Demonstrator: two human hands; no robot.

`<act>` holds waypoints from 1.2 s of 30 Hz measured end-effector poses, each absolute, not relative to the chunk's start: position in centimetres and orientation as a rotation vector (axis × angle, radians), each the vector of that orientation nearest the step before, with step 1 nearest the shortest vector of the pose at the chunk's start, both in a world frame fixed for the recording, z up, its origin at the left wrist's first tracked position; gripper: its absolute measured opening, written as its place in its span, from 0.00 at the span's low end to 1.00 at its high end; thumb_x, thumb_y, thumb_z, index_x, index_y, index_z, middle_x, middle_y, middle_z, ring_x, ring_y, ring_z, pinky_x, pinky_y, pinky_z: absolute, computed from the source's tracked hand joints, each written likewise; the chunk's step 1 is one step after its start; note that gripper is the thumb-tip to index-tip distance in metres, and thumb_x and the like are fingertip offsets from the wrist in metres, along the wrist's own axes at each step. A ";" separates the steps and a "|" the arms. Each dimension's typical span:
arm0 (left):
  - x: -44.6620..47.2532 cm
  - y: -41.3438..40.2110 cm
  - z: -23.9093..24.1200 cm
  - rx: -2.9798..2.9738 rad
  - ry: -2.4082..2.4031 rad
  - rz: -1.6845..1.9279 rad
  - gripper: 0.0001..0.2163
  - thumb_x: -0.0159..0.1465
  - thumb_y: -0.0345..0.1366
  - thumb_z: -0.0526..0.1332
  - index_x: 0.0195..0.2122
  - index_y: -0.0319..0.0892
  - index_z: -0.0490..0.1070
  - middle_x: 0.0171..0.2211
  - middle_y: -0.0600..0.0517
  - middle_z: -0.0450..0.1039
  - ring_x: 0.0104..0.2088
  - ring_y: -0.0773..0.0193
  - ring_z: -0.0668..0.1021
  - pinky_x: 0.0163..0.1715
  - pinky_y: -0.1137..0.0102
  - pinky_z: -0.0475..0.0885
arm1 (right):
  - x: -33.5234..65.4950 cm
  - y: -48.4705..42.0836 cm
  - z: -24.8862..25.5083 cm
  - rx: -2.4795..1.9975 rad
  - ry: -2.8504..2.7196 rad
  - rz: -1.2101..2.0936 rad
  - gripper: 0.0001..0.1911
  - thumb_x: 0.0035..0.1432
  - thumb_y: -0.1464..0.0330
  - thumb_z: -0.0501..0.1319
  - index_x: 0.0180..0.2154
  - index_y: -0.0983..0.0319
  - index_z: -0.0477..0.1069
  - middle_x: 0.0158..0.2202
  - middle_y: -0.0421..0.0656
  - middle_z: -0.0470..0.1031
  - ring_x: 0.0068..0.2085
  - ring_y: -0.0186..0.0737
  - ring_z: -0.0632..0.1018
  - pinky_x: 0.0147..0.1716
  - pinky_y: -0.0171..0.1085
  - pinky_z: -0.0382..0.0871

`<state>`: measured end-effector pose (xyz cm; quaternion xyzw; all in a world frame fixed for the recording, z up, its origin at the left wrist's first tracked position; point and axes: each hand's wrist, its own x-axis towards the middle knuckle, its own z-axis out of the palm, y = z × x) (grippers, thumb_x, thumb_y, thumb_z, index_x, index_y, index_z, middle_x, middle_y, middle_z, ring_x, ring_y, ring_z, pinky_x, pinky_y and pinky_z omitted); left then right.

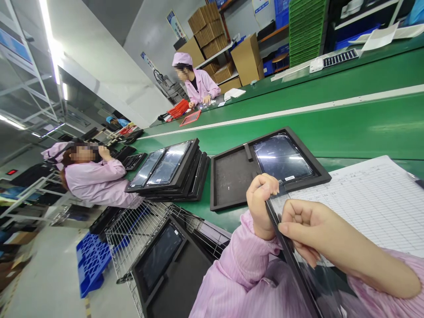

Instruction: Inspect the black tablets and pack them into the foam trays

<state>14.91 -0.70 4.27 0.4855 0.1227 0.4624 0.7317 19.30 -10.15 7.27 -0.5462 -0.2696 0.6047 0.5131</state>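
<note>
My left hand (263,204) is closed around the upper end of a thin, black-edged screen panel (287,254), tilted nearly edge-on. Clear plastic film (319,282) covers its face. On that face side, my right hand (306,227) is closed, thumb against curled fingers, at the film; what lies between its fingertips is too small to make out. Just beyond my hands is a black foam tray (231,183). A film-covered screen (281,157) lies in its right compartment, and its left compartment is bare. A printed form (371,203) lies partly behind my right hand.
Stacked foam trays (188,185) with screens stand left on the green bench (380,137). Below, a wire cart (132,232) stands near another foam tray (183,278). A co-worker (94,179) is at left, another (200,86) across the bench. A blue pallet (92,260) is on the floor.
</note>
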 end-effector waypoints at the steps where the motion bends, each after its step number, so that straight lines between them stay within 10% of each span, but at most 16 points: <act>1: 14.9 -0.7 4.3 1.066 0.265 1.016 0.10 0.48 0.35 0.55 0.14 0.41 0.56 0.16 0.55 0.54 0.21 0.68 0.60 0.25 0.69 0.56 | 19.3 -10.2 7.3 -1.314 -0.640 1.459 0.10 0.40 0.62 0.56 0.21 0.59 0.57 0.08 0.32 0.59 0.11 0.26 0.58 0.13 0.27 0.46; 36: 14.9 -1.1 3.8 1.109 0.227 1.003 0.08 0.51 0.34 0.54 0.17 0.41 0.58 0.17 0.55 0.56 0.23 0.67 0.61 0.27 0.69 0.56 | 19.9 -10.2 7.0 -1.249 -0.600 1.520 0.09 0.39 0.63 0.56 0.18 0.59 0.56 0.07 0.32 0.60 0.10 0.24 0.56 0.13 0.27 0.46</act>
